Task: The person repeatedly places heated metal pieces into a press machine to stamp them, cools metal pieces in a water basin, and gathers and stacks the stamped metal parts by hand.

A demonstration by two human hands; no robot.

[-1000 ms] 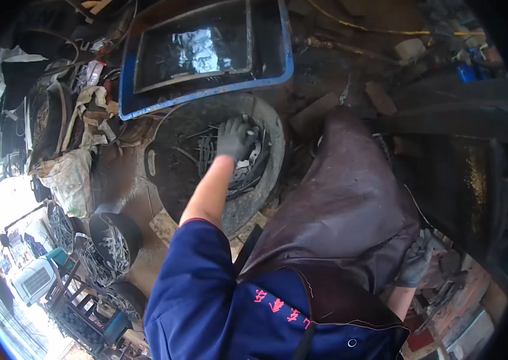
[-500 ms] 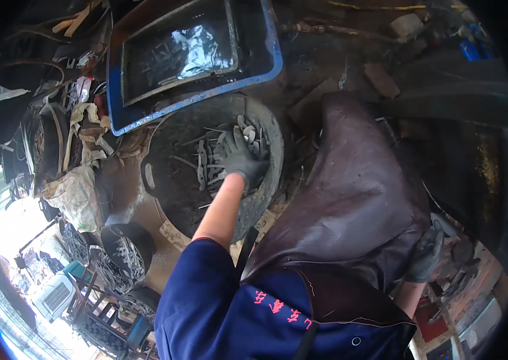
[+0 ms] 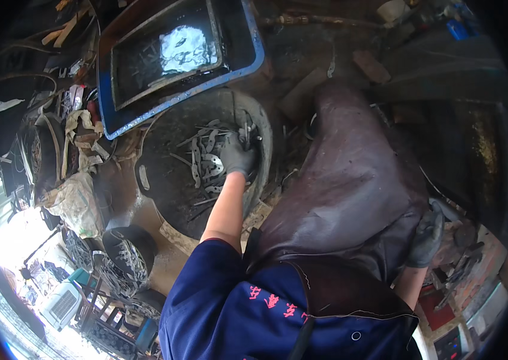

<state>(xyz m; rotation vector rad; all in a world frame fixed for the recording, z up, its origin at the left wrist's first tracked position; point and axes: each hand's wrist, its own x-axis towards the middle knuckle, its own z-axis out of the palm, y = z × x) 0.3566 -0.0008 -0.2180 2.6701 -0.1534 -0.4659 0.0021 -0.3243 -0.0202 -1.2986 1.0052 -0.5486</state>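
Inside a dark round tub (image 3: pixel 167 135) my left hand (image 3: pixel 239 156), in a dark grey glove, reaches among flat grey metal pieces (image 3: pixel 197 162). Its fingers are curled in around thin metal pieces (image 3: pixel 246 133) at the tub's right side; the fingertips are partly hidden. Several of the loose pieces have holes and wavy edges, and they lie beside the hand. My right hand (image 3: pixel 426 241), also gloved, is at my right side next to the brown apron (image 3: pixel 356 174). Its fingers are loosely extended, and nothing shows in them.
A blue-rimmed basin (image 3: pixel 179 90) of dark liquid stands beyond the tub, reflecting light. Smaller tubs of metal pieces (image 3: pixel 128 252) stand at lower left, near a pale sack (image 3: pixel 77 204). A brick (image 3: pixel 371 66) lies at the far right of centre.
My left hand's spread fingers have curled in around metal pieces, and more of the pieces to its left show. The view has shifted slightly. My right hand stays at my side.
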